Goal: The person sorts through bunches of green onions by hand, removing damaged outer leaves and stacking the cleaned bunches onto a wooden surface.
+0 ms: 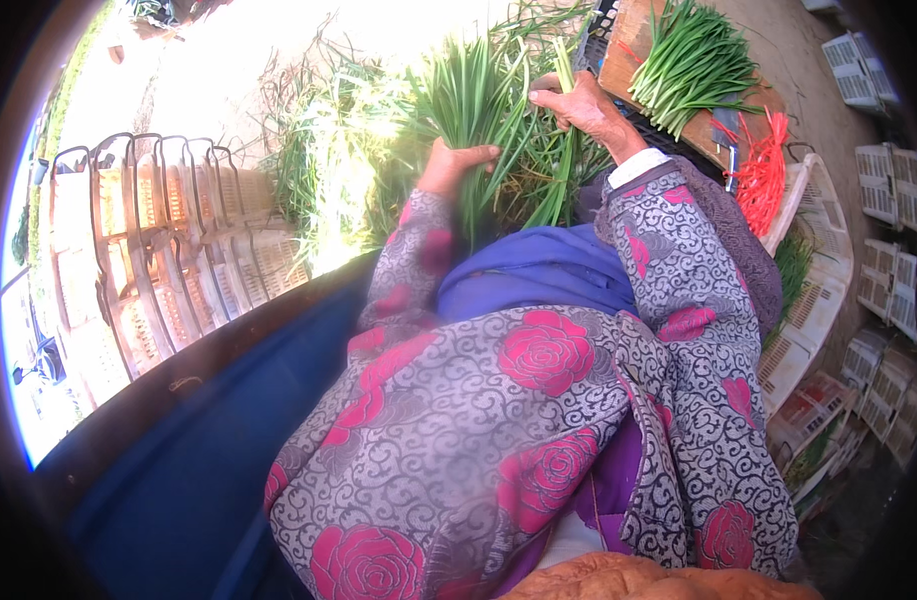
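My left hand [455, 166] is closed around a thick bunch of garlic chives [469, 90], its green leaves fanning up and away from me. To its right, my right hand [591, 112] grips a thinner bundle of chives [551, 200], pale stem ends upward and green leaves hanging below. A heap of loose chives and grassy trimmings [354, 150] lies in front and to the left, partly washed out by sunlight. A neat pile of chives [691, 70] rests on a wooden board [627, 45] at the far right.
Red ties [762, 170] hang at the board's near right end. A white plastic crate [814, 290] stands by my right side, and several more crates [889, 185] line the right edge. Stacked crates with dark handles [164, 250] stand left, beside a dark blue surface [219, 430].
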